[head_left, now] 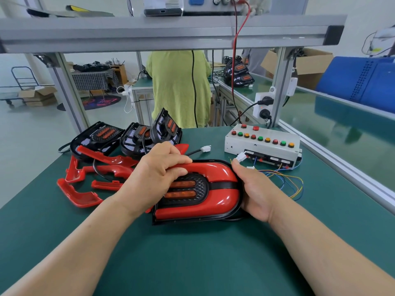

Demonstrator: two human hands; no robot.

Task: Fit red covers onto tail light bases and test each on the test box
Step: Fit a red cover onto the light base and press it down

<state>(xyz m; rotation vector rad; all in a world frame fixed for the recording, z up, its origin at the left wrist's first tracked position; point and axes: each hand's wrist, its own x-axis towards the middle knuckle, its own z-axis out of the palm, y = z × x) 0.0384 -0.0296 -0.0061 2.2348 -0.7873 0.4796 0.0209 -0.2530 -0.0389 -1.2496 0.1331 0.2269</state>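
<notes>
Red cover (215,169) sits on a tail light base (192,220), lying flat on the green counter (192,263) just left of and nearer than the test box (261,144). The base's black rim shows all round the cover. A black insert with two amber lenses (183,189) shows through the cover's opening.

Left hand (158,174): on top of the assembly at the end away from the test box, fingers curled over the cover's far edge, gripping it.

Right hand (254,189): wrapped round the rounded end nearest the test box, thumb at the rim, fingers hidden beneath; it holds the base there.

Test box: grey, with rows of red, green and amber buttons on top. A white connector (241,156) sits at its near face, just beyond the right thumb. Loose coloured wires (286,180) trail from that face onto the counter.

Farther left of the test box:
- a free white plug (205,148) on a black lead
- three bare black bases (147,133), one propped upright
- a pile of loose red covers (102,167)

Behind the test box: a wall socket block (264,105) on the frame post, and a person in a green shirt (179,86) at another bench.
</notes>
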